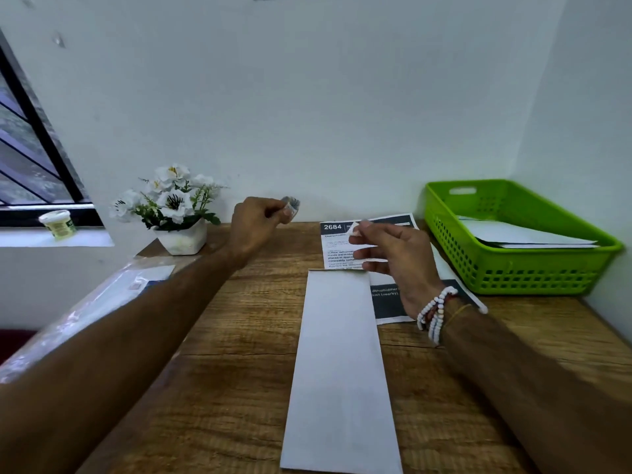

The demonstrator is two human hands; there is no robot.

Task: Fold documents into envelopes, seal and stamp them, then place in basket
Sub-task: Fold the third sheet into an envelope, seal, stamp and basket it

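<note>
Hands (254,224) (398,260) pinch stamp pieces (290,204) (355,230) between flowerpot (183,239) and basket (513,271).

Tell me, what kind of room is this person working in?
Likely a small home-office corner for mailing: a wooden desk, a white envelope laid out, a green basket holding white papers, potted flowers beside a window.

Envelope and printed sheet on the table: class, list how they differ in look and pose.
The envelope is plain white; the printed sheet bears a dark header reading 2684 and lines of text. The envelope lies on top, uncovered; the printed sheet is partly hidden under the envelope's far end and behind the right hand. Both are paper, lying flat on the table.
</note>
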